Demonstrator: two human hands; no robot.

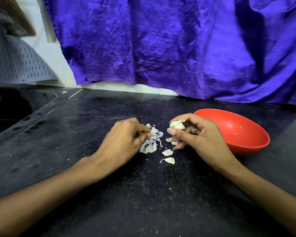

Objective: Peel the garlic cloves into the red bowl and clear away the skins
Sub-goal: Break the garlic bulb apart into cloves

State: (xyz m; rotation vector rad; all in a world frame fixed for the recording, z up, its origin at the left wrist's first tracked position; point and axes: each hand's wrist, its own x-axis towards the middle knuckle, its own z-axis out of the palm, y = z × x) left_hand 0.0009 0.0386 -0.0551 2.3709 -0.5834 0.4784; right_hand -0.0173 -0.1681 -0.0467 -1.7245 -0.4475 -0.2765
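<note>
My right hand (195, 134) holds a cluster of garlic cloves (177, 124) between thumb and curled fingers, just left of the red bowl (249, 142). The bowl looks empty apart from a few tiny specks. My left hand (125, 137) pinches a piece of white garlic skin (154, 132) above a small pile of skins (149, 147) on the black counter. Several loose unpeeled cloves lie between my hands, among them one clove (167, 152) and another (169, 160) nearer to me.
The black stone counter (92, 151) carries white specks and crumbs. A sink (15, 108) is set in at the far left. A purple cloth (178, 48) hangs along the back wall, and a grey textured mat (24, 62) leans at the back left.
</note>
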